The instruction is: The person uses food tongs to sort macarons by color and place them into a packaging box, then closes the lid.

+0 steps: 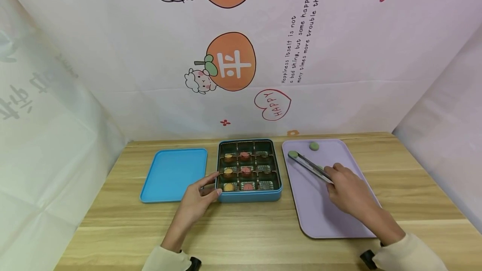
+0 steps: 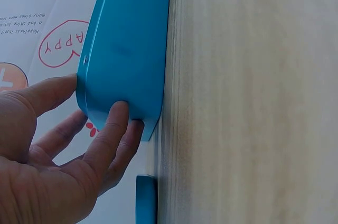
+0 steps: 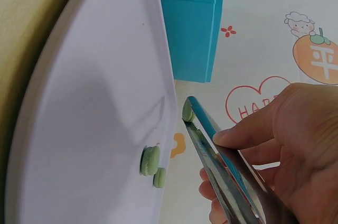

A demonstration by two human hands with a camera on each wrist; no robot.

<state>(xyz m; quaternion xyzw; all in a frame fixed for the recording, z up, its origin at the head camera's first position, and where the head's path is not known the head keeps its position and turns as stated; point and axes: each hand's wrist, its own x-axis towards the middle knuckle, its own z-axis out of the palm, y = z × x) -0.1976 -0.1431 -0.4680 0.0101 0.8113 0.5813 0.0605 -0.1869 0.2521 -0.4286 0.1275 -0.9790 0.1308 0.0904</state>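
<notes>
1. From where I stand, the likeliest mishap is the green macaron slipping: only the very tips of the tongs pinch it, so slack pressure could drop it onto the tray.
2. Squeezing too hard might crack it, since toothed metal ends bear on what I take for a crumbly shell.
3. A low sweep left could knock it against the tray's left rim or the right wall of the box.
4. The left hand, fingers spread, touches the box's near left corner; a shove there could skew it.
5. The right hand wraps the tongs' near right end, squeezing their tips onto the macaron.
6. That macaron sits at the tongs' far left end, well apart from the fingers, over the tray's far left corner and seemingly raised. Two more macarons lie farther right, one partly behind the tongs.
</notes>
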